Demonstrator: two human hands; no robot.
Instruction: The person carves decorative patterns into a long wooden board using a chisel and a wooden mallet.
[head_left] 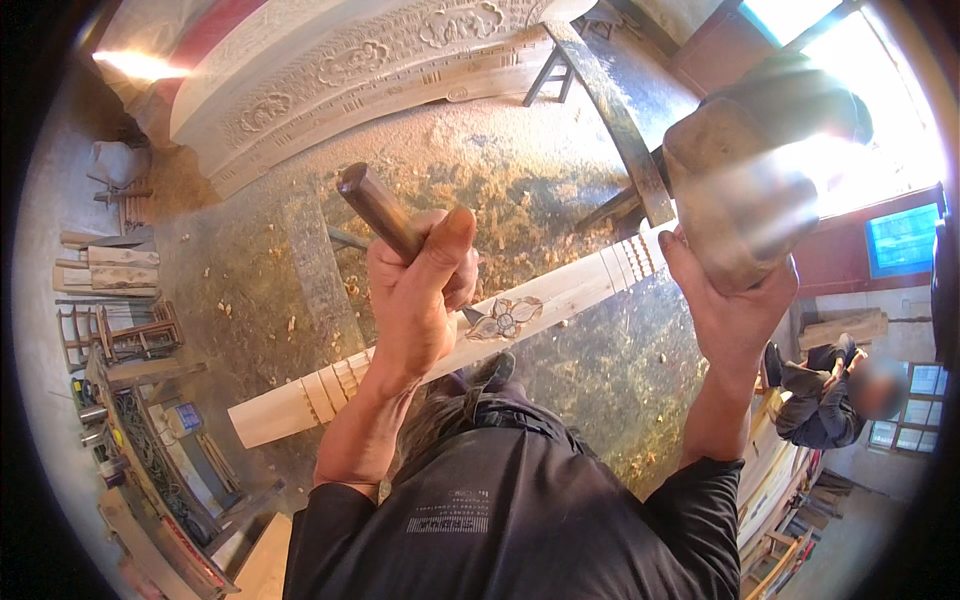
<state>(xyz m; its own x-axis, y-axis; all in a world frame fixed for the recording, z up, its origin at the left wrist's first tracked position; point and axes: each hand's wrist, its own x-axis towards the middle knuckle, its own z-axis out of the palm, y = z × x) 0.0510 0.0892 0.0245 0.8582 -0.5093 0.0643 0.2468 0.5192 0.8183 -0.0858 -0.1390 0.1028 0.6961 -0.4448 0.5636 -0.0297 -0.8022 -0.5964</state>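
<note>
My left hand [415, 290] is closed round the brown wooden handle of a carving chisel [382, 212]. The chisel's metal tip comes out below the fist and meets the carved flower [505, 318] on a long pale wooden board [560, 290]. That board runs at a slant below both hands, with beaded and ridged bands cut near each end. In my right hand [735, 300] is a bulky wooden mallet [735, 190], raised over the board's right end. Its handle is mostly hidden by the head and my fingers, and glare blurs part of it.
A large curved panel [350, 90] with carved reliefs stands at the far side. A narrow wooden beam [615, 110] reaches toward the board's right end. Wood chips litter the floor [280, 250]. Tools and timber line the left wall. Another person [825, 390] sits at the right.
</note>
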